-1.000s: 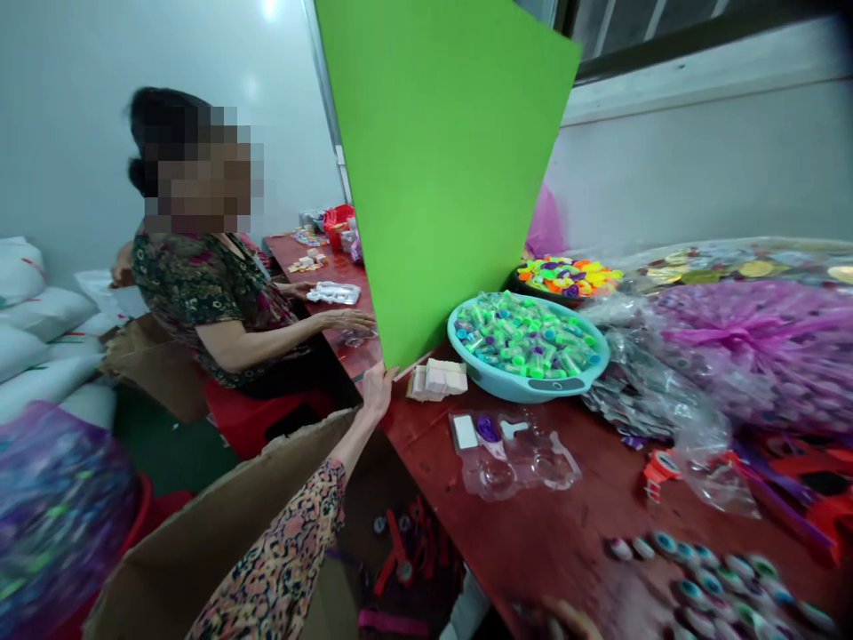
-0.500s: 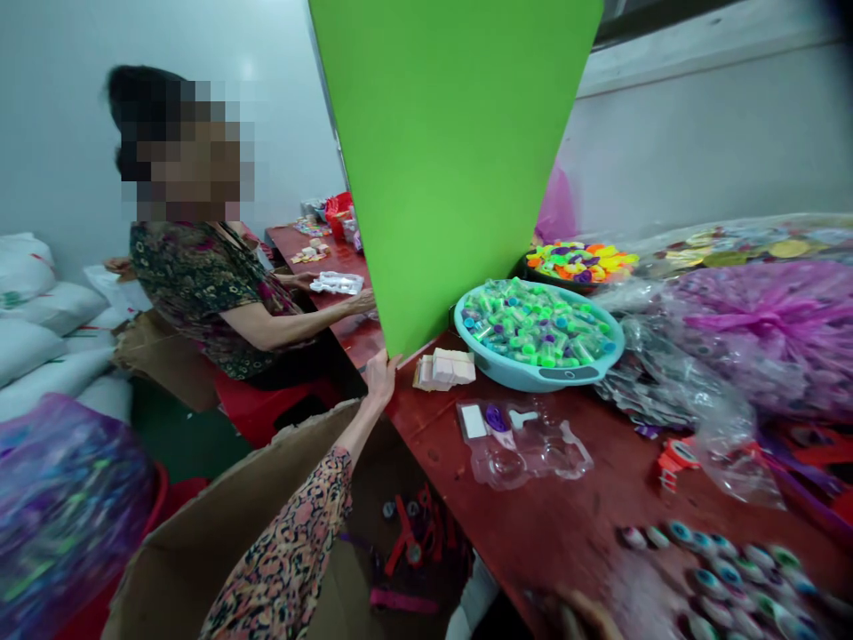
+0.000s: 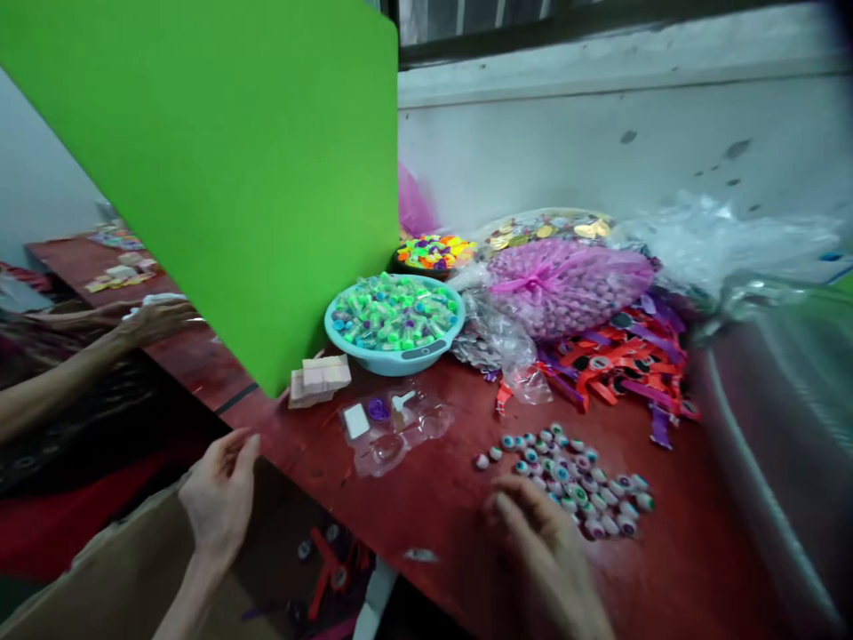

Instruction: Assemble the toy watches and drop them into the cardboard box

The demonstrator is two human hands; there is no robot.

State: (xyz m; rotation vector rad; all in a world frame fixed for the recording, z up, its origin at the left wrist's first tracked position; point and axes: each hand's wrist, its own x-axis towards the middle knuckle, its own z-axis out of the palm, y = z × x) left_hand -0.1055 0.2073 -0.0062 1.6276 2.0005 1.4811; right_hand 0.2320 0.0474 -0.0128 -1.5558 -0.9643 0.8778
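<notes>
Both hands open and empty at a red table [image 3: 426, 507], eyeball-patterned balls [image 3: 566, 480] piled at right.
A co-worker's hand [image 3: 156, 322] reaches beside a green board [image 3: 200, 178]; the left hand [image 3: 219, 498] hangs spread at the near table edge; past a clear plastic tray [image 3: 393, 436], the right hand [image 3: 543, 556] grasps nothing, just beside the balls.

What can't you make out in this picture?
Head view:
Right hand: motion-blurred, so its fingers are unclear.
Co-worker's arm: the body is cut off by the left edge.
Green board: hides part of the table.
Red pieces: partly hidden by the table edge.
</notes>
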